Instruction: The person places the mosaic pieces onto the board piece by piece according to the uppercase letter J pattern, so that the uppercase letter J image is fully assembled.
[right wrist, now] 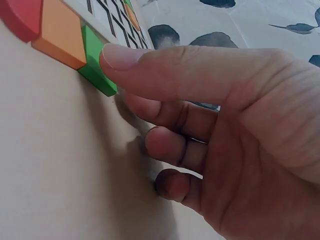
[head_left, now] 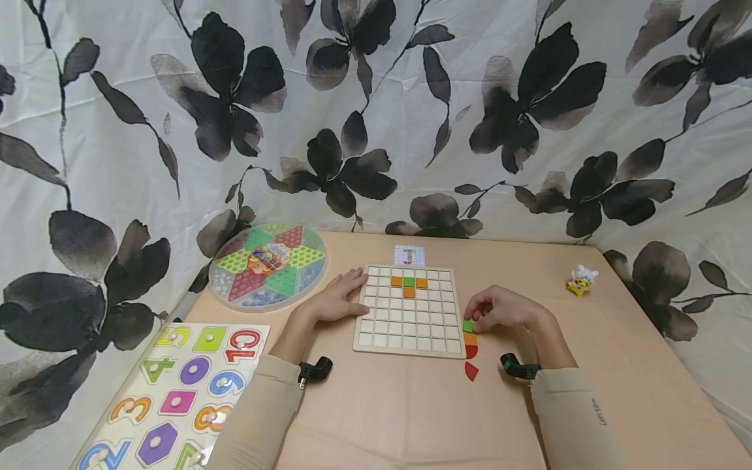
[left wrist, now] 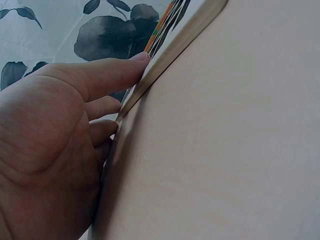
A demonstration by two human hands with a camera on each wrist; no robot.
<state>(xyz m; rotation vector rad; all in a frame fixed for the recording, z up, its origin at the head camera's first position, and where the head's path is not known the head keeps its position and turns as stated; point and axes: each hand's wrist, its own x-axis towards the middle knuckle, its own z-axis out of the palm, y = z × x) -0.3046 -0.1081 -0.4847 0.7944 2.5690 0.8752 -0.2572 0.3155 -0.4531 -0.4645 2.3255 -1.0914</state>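
Observation:
A pale wooden grid board [head_left: 411,351] lies on the table, with a green square [head_left: 408,282] and several orange squares [head_left: 421,283] in its upper cells. My left hand [head_left: 336,297] rests at its left edge, thumb and fingers touching the side. By the right edge, my right hand [head_left: 504,308] pinches a green block [right wrist: 95,62] between thumb and index finger; the thumb hides part of it. An orange block [right wrist: 61,31] and a red curved block [right wrist: 22,17] line up beside the green one. One more red piece [head_left: 471,371] lies nearer me.
A small pattern card [head_left: 409,255] lies behind the board. At the back left is a round star-pattern game board [head_left: 320,273]; a number puzzle board [head_left: 143,391] lies front left. A small toy figure [head_left: 582,281] stands at right. Floral cloth [head_left: 411,117] hangs behind.

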